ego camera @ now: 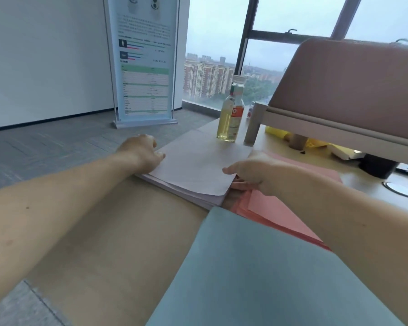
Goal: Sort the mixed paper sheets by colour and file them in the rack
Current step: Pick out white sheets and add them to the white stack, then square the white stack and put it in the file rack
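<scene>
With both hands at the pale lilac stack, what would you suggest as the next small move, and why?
Probably square the pale lilac stack before lifting it: its top sheet lies skewed over the sheets below. The left hand is at its left edge and the right hand pinches its near right corner, so an inward nudge from both should align it.

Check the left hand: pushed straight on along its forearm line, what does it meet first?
The pale lilac paper stack, whose left edge the left hand touches. Sliding over it, the line runs roughly at the bottle of yellow liquid, though depth is hard to judge.
</scene>
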A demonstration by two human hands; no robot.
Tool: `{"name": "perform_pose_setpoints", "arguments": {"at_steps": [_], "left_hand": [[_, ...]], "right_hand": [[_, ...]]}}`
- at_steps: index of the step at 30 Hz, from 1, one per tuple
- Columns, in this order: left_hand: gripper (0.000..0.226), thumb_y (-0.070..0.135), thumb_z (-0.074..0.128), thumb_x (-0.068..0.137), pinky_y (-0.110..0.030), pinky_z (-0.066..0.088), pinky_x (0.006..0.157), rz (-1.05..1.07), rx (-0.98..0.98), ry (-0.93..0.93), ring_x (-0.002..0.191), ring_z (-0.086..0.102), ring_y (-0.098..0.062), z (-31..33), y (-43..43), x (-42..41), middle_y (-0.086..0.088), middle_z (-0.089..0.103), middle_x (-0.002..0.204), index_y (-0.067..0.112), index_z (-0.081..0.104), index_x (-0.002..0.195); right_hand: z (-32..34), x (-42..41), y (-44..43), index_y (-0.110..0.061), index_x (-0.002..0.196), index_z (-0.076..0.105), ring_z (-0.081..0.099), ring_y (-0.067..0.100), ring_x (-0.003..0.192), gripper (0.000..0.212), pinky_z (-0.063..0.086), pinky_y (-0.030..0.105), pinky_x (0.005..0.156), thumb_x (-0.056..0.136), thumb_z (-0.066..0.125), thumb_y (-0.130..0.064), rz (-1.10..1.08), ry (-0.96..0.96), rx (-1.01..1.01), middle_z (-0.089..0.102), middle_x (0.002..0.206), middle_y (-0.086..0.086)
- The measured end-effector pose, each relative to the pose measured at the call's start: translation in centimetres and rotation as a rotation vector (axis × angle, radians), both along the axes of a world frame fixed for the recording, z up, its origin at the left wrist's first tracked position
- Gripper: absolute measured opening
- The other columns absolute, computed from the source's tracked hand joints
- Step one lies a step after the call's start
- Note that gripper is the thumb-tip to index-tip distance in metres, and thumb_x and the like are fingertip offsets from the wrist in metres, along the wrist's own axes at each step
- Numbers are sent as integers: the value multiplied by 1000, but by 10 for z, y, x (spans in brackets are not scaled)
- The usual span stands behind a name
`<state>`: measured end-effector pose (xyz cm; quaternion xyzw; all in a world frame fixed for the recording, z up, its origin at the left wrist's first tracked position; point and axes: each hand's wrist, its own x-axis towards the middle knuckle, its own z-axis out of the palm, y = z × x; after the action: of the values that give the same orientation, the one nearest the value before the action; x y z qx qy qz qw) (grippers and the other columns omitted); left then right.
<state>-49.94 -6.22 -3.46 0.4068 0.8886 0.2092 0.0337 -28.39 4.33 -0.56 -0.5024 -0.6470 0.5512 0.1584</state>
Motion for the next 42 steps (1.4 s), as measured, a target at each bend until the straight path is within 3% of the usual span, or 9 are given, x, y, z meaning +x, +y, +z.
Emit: {"name": "perform_pose_setpoints", "arguments": {"at_steps": [5, 8, 13, 16, 23, 29, 36, 40, 42], "left_hand": [[44, 51, 62, 92, -31, 40, 68, 31, -208, -45, 89, 57, -27, 11, 5, -3, -9, 63, 100, 8, 64, 101], [41, 46, 65, 93, -30, 34, 56, 55, -160, -79, 72, 52, -21, 15, 9, -4, -6, 57, 83, 9, 55, 77], [40, 38, 76, 87, -36, 48, 74, 70, -150, -120, 97, 58, -32, 19, 7, -8, -10, 61, 93, 4, 64, 105], [67, 40, 86, 75, -44, 48, 101, 111, -114, -251, 120, 55, -35, 15, 1, -27, -14, 61, 130, 6, 60, 127], [76, 27, 95, 60, -46, 36, 114, 111, -90, -480, 136, 44, -33, 12, -10, -68, -10, 53, 145, 7, 64, 127], [18, 8, 68, 93, -41, 58, 85, -5, -54, -534, 98, 71, -36, 43, -12, -50, -18, 69, 111, 5, 62, 110], [31, 8, 59, 97, -44, 55, 97, -150, 98, -351, 104, 65, -29, 73, -19, 0, -8, 65, 118, 18, 54, 126], [30, 10, 60, 96, -48, 56, 95, -221, 301, -411, 101, 70, -31, 106, -47, 23, -8, 70, 113, 19, 56, 124], [32, 11, 61, 97, -45, 58, 91, -263, 428, -486, 101, 71, -31, 121, -63, 37, -8, 71, 115, 20, 56, 128]], "right_hand": [[10, 0, -6, -9, 136, 44, 48, 25, 131, 55, 42, 40, 110, 91, 72, -20, -8, 21, -86, 47, 142, 10], [17, -8, -6, -10, 139, 41, 56, 25, 120, 58, 44, 40, 107, 91, 71, -25, -38, 105, -217, 52, 134, 11], [22, -15, 1, -6, 112, 46, 67, 25, 106, 46, 50, 42, 101, 86, 76, -29, -83, 140, -338, 65, 113, 11], [23, -15, -1, -8, 86, 41, 67, 21, 86, 40, 53, 33, 94, 87, 75, -31, -135, 153, -353, 62, 91, 10], [9, -32, -10, -4, 91, 45, 58, 18, 83, 43, 50, 38, 101, 89, 72, -38, -70, 96, -279, 55, 92, 7], [5, -36, -11, -12, 101, 53, 62, 19, 88, 33, 50, 40, 101, 91, 69, -39, -37, 125, -273, 62, 97, 6], [13, -19, -21, -11, 128, 54, 69, 27, 97, 52, 56, 36, 74, 87, 74, -37, -17, 233, -272, 68, 113, 15], [30, -3, -28, -16, 144, 40, 53, 30, 126, 78, 48, 37, 102, 83, 75, -51, -56, 284, -179, 50, 136, 15], [43, 10, -29, -11, 131, 56, 65, 28, 106, 71, 54, 36, 88, 77, 79, -51, -61, 356, -146, 63, 119, 8]]}}
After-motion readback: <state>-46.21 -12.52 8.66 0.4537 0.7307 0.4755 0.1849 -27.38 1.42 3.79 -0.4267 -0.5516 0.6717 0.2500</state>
